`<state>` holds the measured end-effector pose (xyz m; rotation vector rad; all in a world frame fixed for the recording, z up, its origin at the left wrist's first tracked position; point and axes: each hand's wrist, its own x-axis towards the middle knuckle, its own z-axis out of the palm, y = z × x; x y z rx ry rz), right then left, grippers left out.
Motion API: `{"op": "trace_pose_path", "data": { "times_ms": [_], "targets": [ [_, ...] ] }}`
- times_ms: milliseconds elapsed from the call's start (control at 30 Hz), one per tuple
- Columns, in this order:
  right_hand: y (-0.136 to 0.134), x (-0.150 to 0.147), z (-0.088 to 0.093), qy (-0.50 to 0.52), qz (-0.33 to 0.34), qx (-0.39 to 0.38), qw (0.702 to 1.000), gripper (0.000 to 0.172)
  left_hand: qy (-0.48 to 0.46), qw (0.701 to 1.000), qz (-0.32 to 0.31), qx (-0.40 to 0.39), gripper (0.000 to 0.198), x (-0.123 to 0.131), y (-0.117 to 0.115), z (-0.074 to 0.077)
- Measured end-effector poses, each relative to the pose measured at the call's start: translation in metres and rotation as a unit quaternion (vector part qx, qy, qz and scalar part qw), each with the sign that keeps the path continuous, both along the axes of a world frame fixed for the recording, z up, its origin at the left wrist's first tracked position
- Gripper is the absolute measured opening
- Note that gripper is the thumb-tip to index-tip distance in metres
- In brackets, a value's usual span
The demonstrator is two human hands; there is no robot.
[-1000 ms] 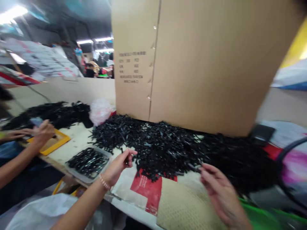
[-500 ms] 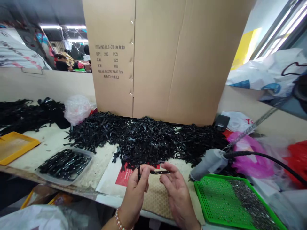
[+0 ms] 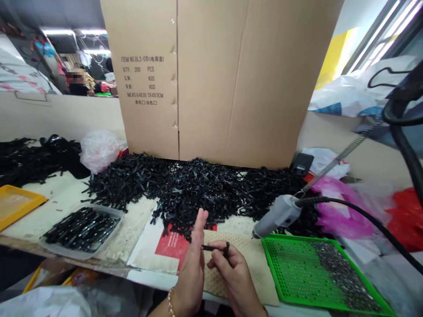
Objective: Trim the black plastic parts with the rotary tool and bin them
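Low in the middle of the view, my two hands meet over a beige mat (image 3: 251, 255). My right hand (image 3: 233, 275) pinches a thin black plastic strip (image 3: 214, 248) that lies level between the hands. My left hand (image 3: 193, 268) stands upright with its fingers stretched, and its inner side touches the strip's left end. A large heap of the same black strips (image 3: 198, 189) lies just beyond the hands.
A grey electric screwdriver (image 3: 279, 213) hangs on a cable right of the hands, above a green tray (image 3: 284, 273) of small metal screws. A clear tray of black strips (image 3: 81, 226) and a yellow tray (image 3: 16, 204) sit left. A tall cardboard box (image 3: 214, 79) stands behind.
The view swung right and down. My hands left the heap, came together over the mat with a black strip, and my left fingers have since straightened.
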<state>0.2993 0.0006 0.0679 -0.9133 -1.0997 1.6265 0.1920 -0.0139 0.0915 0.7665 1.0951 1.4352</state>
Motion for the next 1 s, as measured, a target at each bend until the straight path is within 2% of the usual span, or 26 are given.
{"op": "trace_pose_path", "data": {
  "times_ms": [133,200,367,500,567,633,700,767,867,1000],
  "targets": [
    [0.011,0.005,-0.001,-0.048,-0.048,0.026,0.997,0.036,-0.032,0.999,-0.038,-0.007,0.055,-0.008,-0.003,-0.005],
    [0.022,0.015,0.005,-0.094,-0.039,0.061,0.993,0.036,-0.006,0.997,-0.062,-0.042,0.052,-0.020,-0.002,-0.004],
    [0.041,0.034,0.022,-0.204,0.092,0.157,0.962,0.030,0.153,0.968,-0.167,-0.107,0.042,-0.054,0.006,0.011],
    [0.047,0.035,0.029,-0.251,0.179,0.207,0.929,0.022,0.163,0.950,-0.235,-0.123,0.045,-0.058,0.010,0.021],
    [0.047,0.036,0.030,-0.271,0.156,0.241,0.919,0.020,0.149,0.947,-0.254,-0.126,0.048,-0.052,0.010,0.020],
    [0.043,0.037,0.028,-0.289,0.098,0.281,0.910,0.030,0.119,0.951,-0.252,-0.136,0.049,-0.043,0.009,0.016],
    [0.034,0.039,0.023,-0.295,0.043,0.317,0.900,0.038,0.067,0.960,-0.227,-0.148,0.048,-0.033,0.006,0.010],
    [0.023,0.040,0.015,-0.293,0.007,0.337,0.895,0.038,0.013,0.969,-0.191,-0.154,0.047,-0.024,0.003,0.005],
    [0.006,0.040,0.000,-0.282,-0.059,0.328,0.900,0.027,-0.033,0.973,-0.170,-0.154,0.048,-0.015,0.000,0.003],
    [-0.002,0.040,-0.008,-0.278,-0.107,0.325,0.897,0.004,-0.008,0.974,-0.179,-0.141,0.044,-0.006,-0.001,0.007]
  ]
}}
